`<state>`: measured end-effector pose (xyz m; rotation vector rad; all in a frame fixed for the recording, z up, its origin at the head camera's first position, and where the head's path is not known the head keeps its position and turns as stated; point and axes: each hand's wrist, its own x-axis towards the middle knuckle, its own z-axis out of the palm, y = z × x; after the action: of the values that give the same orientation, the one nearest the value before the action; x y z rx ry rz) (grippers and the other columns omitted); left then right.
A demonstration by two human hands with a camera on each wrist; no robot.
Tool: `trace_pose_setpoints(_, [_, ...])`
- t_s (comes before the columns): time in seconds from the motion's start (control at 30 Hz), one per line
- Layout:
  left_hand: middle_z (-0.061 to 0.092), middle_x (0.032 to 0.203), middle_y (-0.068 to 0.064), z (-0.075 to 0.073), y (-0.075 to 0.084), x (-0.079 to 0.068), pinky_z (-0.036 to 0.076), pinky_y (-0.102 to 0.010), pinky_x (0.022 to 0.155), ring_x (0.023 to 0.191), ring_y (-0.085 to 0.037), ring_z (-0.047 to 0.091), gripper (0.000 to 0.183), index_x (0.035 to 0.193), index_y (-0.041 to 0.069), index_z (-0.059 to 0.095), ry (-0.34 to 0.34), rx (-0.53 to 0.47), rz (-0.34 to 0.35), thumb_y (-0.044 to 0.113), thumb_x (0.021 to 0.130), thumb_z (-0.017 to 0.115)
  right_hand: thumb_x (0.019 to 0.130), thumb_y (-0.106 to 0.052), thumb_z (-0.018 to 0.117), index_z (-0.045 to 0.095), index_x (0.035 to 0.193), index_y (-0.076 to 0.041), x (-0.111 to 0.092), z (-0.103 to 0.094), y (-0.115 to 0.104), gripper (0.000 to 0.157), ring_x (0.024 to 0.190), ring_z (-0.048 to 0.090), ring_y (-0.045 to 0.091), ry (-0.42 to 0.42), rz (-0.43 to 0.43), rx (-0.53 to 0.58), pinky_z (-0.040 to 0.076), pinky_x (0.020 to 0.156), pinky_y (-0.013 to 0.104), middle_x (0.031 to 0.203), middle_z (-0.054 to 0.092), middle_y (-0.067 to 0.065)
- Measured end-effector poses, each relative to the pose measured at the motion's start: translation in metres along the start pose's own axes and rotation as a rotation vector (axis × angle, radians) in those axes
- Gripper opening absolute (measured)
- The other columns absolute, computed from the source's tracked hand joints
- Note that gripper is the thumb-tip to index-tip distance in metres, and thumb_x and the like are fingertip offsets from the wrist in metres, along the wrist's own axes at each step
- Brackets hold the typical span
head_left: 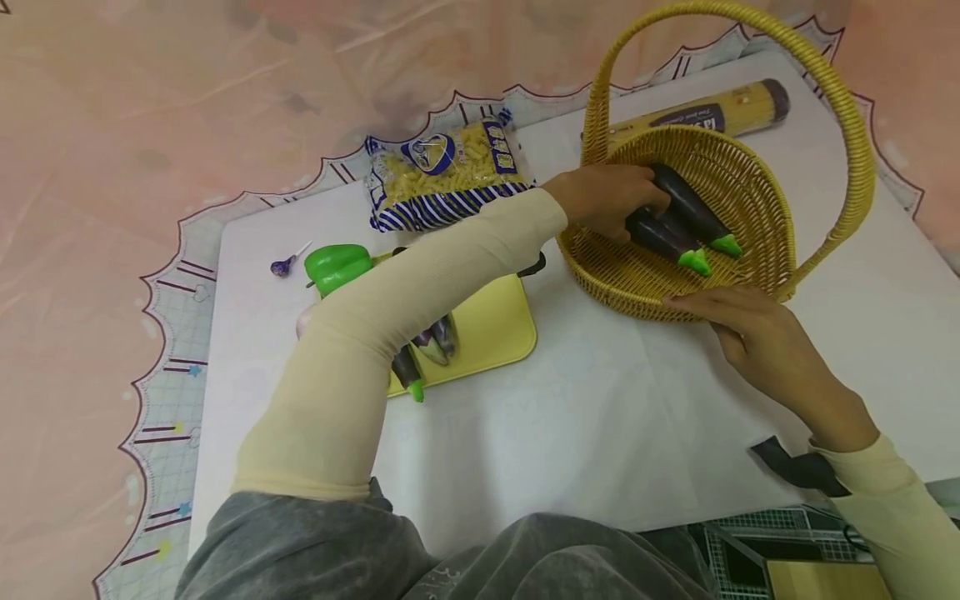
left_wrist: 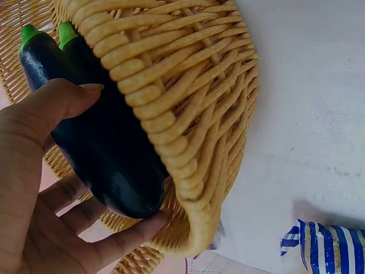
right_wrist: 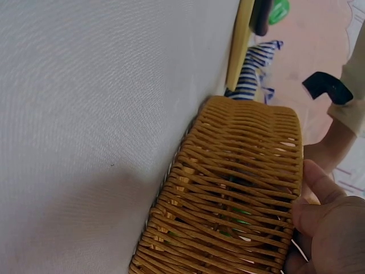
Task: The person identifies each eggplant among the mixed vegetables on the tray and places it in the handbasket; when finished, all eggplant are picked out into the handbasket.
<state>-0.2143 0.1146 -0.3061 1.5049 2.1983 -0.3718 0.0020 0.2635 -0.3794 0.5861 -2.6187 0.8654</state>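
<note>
Two dark purple eggplants with green stem ends lie side by side in the yellow wicker basket (head_left: 757,192). My left hand (head_left: 611,200) reaches into it and holds the nearer eggplant (head_left: 660,236), beside the farther eggplant (head_left: 690,200). In the left wrist view the thumb crosses the top of the eggplant (left_wrist: 114,154), with the other fingers curved beneath. My right hand (head_left: 772,358) grips the near rim of the basket. The right wrist view shows its thumb and fingers at the rim, beside the woven wall (right_wrist: 239,165).
A yellow tray (head_left: 495,325) with smaller eggplants (head_left: 408,371) lies under my left forearm. Near it are a green bell pepper (head_left: 337,265), a lollipop (head_left: 282,267) and a pasta bag (head_left: 450,171). A spaghetti pack (head_left: 742,108) lies behind the basket, whose tall handle (head_left: 855,150) arches overhead.
</note>
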Motion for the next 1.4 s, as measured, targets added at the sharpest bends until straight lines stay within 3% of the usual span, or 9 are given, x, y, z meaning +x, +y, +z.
trace_pose_setpoints(0.4, [0.041,0.147,-0.002,0.003,0.001,0.008,0.035,-0.029,0.11,0.131,-0.014,0.042,0.055,0.145,0.026,0.046,-0.01,0.02,-0.022,0.034,0.094,0.064,0.076,0.021,0.067,0.071,0.121,-0.014,0.001,0.0,-0.001,0.057,0.102,0.063,0.035,0.002,-0.005,-0.01,0.045,0.083,0.051,0.11,0.071,0.014])
trace_pose_setpoints(0.93, [0.029,0.155,-0.009,0.013,0.005,0.014,0.037,-0.04,0.111,0.139,-0.025,0.036,0.074,0.154,0.028,0.03,-0.006,0.172,-0.058,0.046,0.092,0.064,0.075,0.023,0.067,0.072,0.12,-0.013,0.001,0.0,-0.001,0.057,0.098,0.064,0.033,0.013,-0.011,-0.014,0.045,0.081,0.047,0.109,0.071,0.014])
trace_pose_setpoints(1.4, [0.035,0.148,-0.007,0.012,0.002,0.006,0.041,-0.035,0.107,0.132,-0.02,0.041,0.065,0.147,0.026,0.042,0.011,0.13,-0.031,0.048,0.09,0.066,0.076,0.021,0.068,0.072,0.119,-0.013,0.001,0.0,-0.001,0.055,0.097,0.064,0.033,0.01,-0.004,-0.023,0.046,0.08,0.048,0.109,0.071,0.014])
